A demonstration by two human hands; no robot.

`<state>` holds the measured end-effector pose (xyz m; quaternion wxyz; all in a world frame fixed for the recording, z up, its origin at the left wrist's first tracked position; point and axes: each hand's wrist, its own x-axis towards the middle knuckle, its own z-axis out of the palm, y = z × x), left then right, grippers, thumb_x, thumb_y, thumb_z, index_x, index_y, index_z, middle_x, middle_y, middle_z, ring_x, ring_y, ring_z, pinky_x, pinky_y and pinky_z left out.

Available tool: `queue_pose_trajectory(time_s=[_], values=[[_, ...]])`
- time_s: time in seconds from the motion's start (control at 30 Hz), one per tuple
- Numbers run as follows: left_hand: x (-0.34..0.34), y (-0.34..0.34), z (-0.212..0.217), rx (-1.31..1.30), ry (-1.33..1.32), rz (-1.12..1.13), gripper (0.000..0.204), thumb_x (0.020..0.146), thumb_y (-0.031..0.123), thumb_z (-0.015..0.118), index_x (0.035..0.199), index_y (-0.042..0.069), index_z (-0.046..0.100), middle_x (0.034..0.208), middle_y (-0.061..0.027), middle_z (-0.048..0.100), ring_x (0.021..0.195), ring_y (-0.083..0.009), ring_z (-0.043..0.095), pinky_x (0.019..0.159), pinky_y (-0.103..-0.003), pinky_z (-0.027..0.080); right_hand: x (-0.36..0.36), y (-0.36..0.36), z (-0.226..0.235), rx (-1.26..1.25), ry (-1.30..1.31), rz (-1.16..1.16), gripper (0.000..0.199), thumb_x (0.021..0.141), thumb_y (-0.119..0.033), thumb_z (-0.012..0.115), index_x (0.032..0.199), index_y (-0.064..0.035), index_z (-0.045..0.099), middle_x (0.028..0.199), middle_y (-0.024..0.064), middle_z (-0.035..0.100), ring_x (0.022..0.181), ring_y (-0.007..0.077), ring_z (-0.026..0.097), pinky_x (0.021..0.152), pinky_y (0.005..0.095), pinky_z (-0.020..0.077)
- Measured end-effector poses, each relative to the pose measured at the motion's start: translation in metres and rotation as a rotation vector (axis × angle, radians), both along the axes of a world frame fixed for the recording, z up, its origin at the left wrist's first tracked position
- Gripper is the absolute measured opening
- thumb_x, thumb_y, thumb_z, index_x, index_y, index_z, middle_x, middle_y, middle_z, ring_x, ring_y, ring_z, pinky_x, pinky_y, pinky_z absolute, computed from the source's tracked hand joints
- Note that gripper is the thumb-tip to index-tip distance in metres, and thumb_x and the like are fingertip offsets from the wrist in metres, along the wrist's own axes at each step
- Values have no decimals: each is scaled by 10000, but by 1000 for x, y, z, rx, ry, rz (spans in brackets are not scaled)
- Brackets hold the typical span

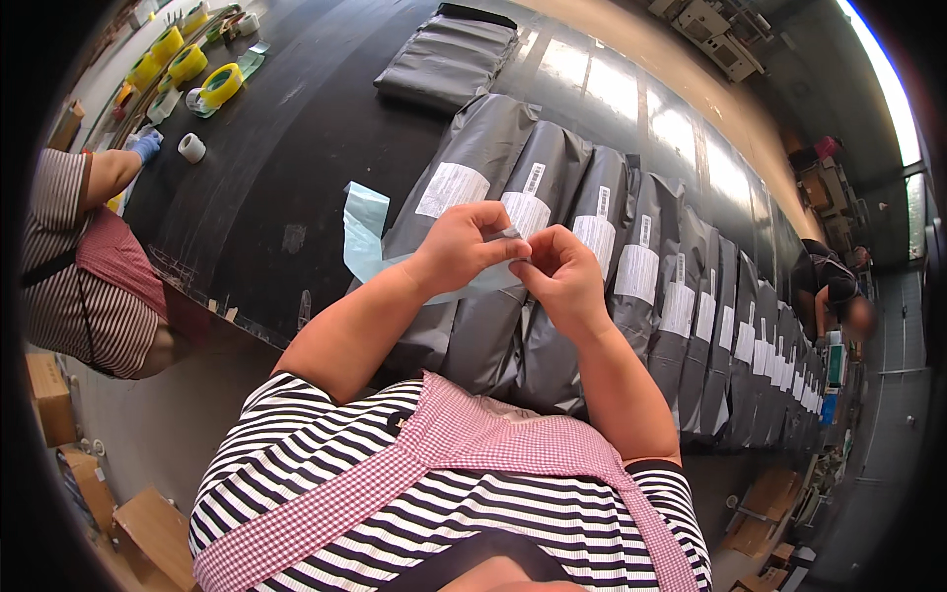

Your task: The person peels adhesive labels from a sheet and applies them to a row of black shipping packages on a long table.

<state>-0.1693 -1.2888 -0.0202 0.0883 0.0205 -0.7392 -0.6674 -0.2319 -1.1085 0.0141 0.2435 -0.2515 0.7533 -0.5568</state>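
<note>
My left hand (456, 245) and my right hand (566, 278) meet fingertip to fingertip above a row of grey plastic mailing bags (488, 133). Both are closed in a pinch around the end of a pale blue label strip (365, 225). This thin, slightly see-through strip trails back under my left wrist, and its free end curls up left of the bags. A small greyish piece (509, 234) shows between my left fingers; I cannot make out what it is. White printed labels (452, 189) lie on the bags nearest my hands.
The bags continue rightward along the dark table (286, 148). A folded grey stack of bags (449, 59) lies at the far side. Yellow tape rolls (221, 85) and a small white roll (191, 148) sit at far left, near a co-worker's gloved hand (148, 146). Another person (834, 286) bends at right.
</note>
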Motion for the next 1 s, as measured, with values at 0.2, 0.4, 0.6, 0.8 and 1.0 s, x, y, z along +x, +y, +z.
queue_pose_trajectory(time_s=[0.2,0.4,0.6,0.8,1.0], values=[[23,-9,10,14,94,-22,202,851,161,794,878,11,662,765,27,599,753,-54,517,663,-255,450,24,-8,15,-27,47,-28,142,844,-8,706,945,-28,609,826,17,678,750,61,613,681,231,490],[47,-24,19,-177,119,31,167,830,141,770,899,8,695,829,-83,693,729,-151,615,669,-318,477,32,-21,4,-48,84,-73,85,836,-36,737,866,-20,658,775,9,682,710,58,600,654,233,476],[63,-61,16,-403,-83,89,176,838,168,749,874,15,671,807,-126,693,716,-254,639,681,-341,488,11,-45,-17,-83,22,-116,81,860,-70,748,836,-23,686,760,9,686,674,65,581,632,220,456],[35,-98,-5,-751,-129,-214,161,890,177,679,950,28,670,1062,-101,710,1065,-303,628,919,-396,478,-70,-77,-36,-280,-319,-306,151,840,-87,763,951,-109,663,862,-31,669,748,67,586,652,249,432],[4,-66,-69,-832,148,-289,132,906,207,653,979,97,659,1295,10,649,1469,-271,314,1214,-542,132,-117,-133,-81,-211,-260,-246,177,801,-62,772,934,-78,656,852,-6,651,733,86,573,640,254,462]])
